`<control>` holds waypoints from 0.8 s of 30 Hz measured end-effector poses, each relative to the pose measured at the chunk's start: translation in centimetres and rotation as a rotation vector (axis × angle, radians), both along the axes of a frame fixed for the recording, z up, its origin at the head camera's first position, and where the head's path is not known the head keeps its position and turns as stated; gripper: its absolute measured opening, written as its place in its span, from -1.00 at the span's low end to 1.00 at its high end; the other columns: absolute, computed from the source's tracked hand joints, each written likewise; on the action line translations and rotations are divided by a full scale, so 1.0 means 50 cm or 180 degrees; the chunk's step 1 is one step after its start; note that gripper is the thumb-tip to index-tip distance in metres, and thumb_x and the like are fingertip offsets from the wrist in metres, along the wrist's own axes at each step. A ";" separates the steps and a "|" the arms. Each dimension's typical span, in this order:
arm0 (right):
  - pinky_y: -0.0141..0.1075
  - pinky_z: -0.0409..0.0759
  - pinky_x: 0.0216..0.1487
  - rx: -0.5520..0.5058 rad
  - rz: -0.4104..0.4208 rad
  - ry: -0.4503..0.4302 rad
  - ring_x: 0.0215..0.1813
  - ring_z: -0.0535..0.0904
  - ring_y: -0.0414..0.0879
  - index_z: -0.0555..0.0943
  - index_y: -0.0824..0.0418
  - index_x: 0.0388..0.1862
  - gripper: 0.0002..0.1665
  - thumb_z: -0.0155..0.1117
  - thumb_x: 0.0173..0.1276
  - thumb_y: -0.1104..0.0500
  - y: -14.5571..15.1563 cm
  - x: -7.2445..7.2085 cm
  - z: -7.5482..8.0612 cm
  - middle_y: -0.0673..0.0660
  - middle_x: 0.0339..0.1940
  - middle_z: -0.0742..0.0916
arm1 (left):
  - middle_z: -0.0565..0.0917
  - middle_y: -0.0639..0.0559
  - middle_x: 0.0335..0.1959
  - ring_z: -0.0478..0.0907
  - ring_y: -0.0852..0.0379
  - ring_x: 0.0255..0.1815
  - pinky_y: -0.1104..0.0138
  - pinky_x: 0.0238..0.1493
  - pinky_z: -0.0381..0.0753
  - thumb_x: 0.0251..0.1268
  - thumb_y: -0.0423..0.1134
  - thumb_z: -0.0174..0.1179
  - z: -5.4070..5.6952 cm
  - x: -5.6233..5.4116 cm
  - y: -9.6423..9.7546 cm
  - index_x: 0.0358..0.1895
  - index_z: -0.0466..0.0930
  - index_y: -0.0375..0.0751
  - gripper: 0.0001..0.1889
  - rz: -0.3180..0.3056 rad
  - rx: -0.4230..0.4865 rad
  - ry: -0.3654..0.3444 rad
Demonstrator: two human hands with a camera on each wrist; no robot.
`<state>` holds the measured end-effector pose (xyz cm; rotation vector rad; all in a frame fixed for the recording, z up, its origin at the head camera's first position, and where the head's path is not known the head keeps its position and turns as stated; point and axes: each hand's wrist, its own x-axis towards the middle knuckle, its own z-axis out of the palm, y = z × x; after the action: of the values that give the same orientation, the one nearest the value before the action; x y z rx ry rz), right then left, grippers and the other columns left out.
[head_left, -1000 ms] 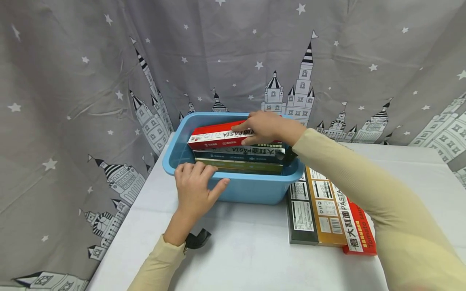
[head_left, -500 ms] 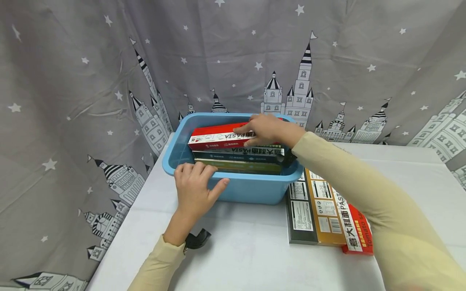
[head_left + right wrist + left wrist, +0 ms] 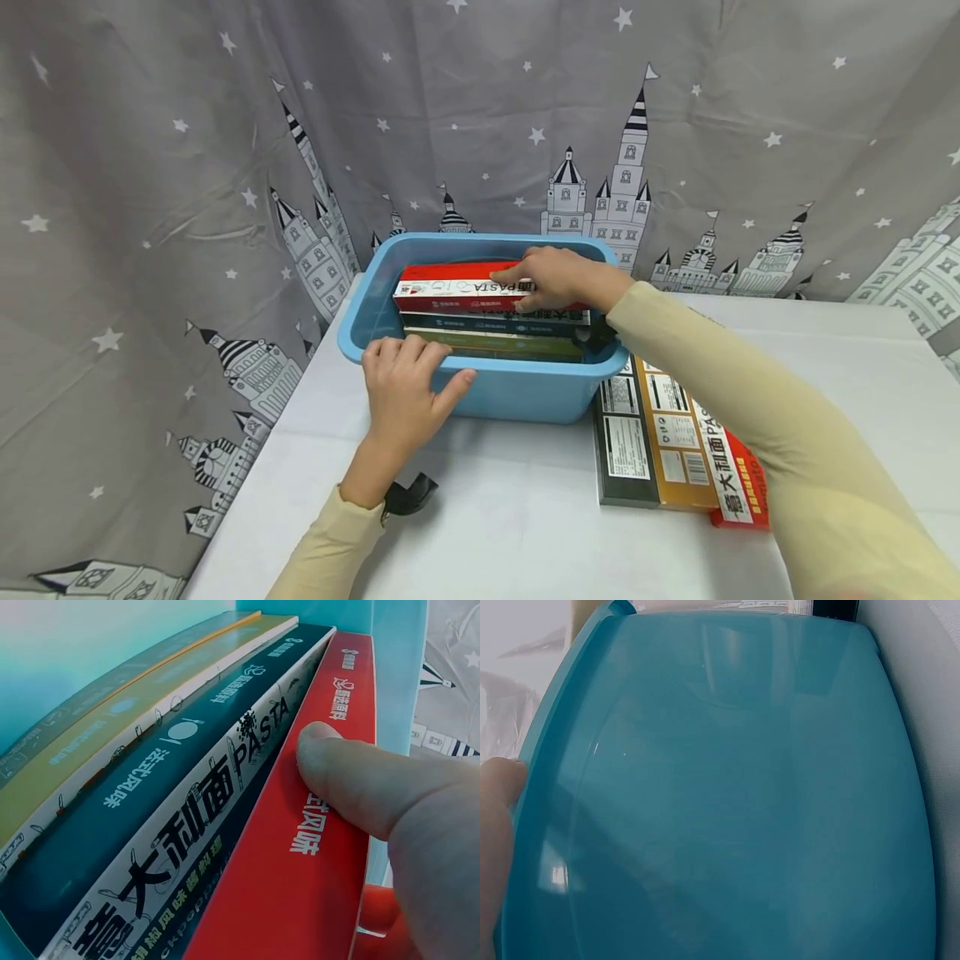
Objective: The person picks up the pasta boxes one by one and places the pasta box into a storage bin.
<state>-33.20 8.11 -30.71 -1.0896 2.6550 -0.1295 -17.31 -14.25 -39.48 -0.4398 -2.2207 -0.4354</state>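
Note:
My right hand (image 3: 562,277) grips a red pasta box (image 3: 442,287) inside the blue plastic bin (image 3: 517,396). In the right wrist view its thumb (image 3: 352,776) lies on the red face, while the other fingers are mostly hidden behind the box. Beside the red one stand a dark green pasta box (image 3: 187,727) and an olive-yellow box (image 3: 97,735), with another edge past them. At the bin's near left rim, my left hand (image 3: 401,396) has its fingers hooked over the edge and its thumb outside. The left wrist view shows mostly the bin's wall (image 3: 727,787).
To the right of the bin, several pasta boxes lie on the white tablecloth (image 3: 510,517): a black one (image 3: 626,446), an orange-brown one (image 3: 678,437) and a red one (image 3: 750,492) partly under the right sleeve. A grey castle-print curtain (image 3: 450,100) hangs behind.
The red pasta box has sunk lower and levelled out in the bin, with my right hand moving down along with it. My left hand stays on the rim.

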 end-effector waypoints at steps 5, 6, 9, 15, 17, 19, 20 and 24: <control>0.00 0.60 0.13 0.0037 -0.0018 0.0006 0.18 0.56 0.09 0.32 -0.16 0.58 -0.21 0.38 0.43 -0.03 0.000 -0.003 -0.004 0.24 0.38 0.57 | 0.63 -0.12 -0.39 0.41 -0.12 -0.30 -0.16 0.09 0.31 0.48 0.47 -0.25 -0.001 -0.001 0.000 -0.28 0.68 -0.17 -0.22 -0.0013 0.0005 0.0026; -0.01 0.61 0.11 0.0080 -0.0034 0.0021 0.18 0.56 0.08 0.34 -0.17 0.57 -0.22 0.39 0.42 -0.03 0.000 -0.003 -0.005 0.24 0.37 0.58 | 0.63 -0.12 -0.39 0.41 -0.12 -0.31 -0.16 0.09 0.31 0.48 0.47 -0.25 -0.001 -0.001 0.000 -0.28 0.68 -0.17 -0.22 -0.0017 0.0007 0.0034; -0.04 0.63 0.07 0.0196 -0.0075 0.0049 0.18 0.56 0.08 0.38 -0.18 0.54 -0.23 0.42 0.39 -0.01 -0.002 -0.002 -0.008 0.22 0.31 0.61 | 0.63 -0.12 -0.39 0.40 -0.13 -0.31 -0.16 0.08 0.31 0.48 0.47 -0.25 -0.001 -0.002 0.001 -0.28 0.68 -0.18 -0.21 -0.0031 0.0017 0.0063; -0.06 0.64 0.05 0.0267 -0.0131 0.0076 0.18 0.54 0.08 0.41 -0.18 0.52 -0.23 0.45 0.37 0.02 -0.005 -0.001 -0.012 0.23 0.29 0.61 | 0.62 -0.13 -0.40 0.41 -0.14 -0.32 -0.16 0.07 0.31 0.48 0.47 -0.25 -0.001 -0.003 0.000 -0.28 0.69 -0.19 -0.21 -0.0044 0.0011 0.0063; -0.06 0.63 0.06 0.0278 -0.0130 0.0108 0.19 0.53 0.10 0.42 -0.18 0.52 -0.24 0.44 0.37 0.02 -0.005 0.000 -0.011 0.25 0.30 0.59 | 0.63 -0.13 -0.39 0.41 -0.13 -0.31 -0.16 0.07 0.31 0.48 0.47 -0.25 0.000 -0.003 0.000 -0.27 0.69 -0.19 -0.21 -0.0045 0.0007 0.0045; -0.05 0.63 0.06 0.0292 -0.0110 0.0149 0.20 0.52 0.11 0.43 -0.18 0.51 -0.25 0.44 0.37 0.02 -0.005 0.003 -0.011 0.27 0.29 0.57 | 0.64 -0.13 -0.39 0.42 -0.14 -0.31 -0.16 0.08 0.32 0.48 0.47 -0.25 0.000 -0.003 0.000 -0.27 0.69 -0.19 -0.21 -0.0048 0.0009 0.0031; -0.05 0.63 0.05 0.0297 -0.0099 0.0163 0.19 0.51 0.12 0.43 -0.17 0.51 -0.26 0.44 0.38 0.02 -0.006 0.004 -0.010 0.28 0.28 0.57 | 0.64 -0.13 -0.38 0.42 -0.13 -0.31 -0.17 0.09 0.32 0.48 0.47 -0.26 0.000 -0.003 -0.001 -0.27 0.69 -0.19 -0.21 -0.0047 0.0004 0.0024; -0.04 0.63 0.07 0.0335 -0.0079 0.0215 0.22 0.51 0.14 0.45 -0.18 0.50 -0.28 0.43 0.39 -0.02 -0.007 0.012 -0.005 0.30 0.31 0.55 | 0.65 -0.15 -0.38 0.43 -0.15 -0.30 -0.17 0.07 0.33 0.48 0.47 -0.24 0.000 -0.002 0.000 -0.28 0.69 -0.20 -0.21 -0.0039 0.0022 0.0046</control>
<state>-32.59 7.74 -30.94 -1.0453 2.7013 0.0426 -17.40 -14.24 -39.47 -0.4518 -2.2029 -0.4448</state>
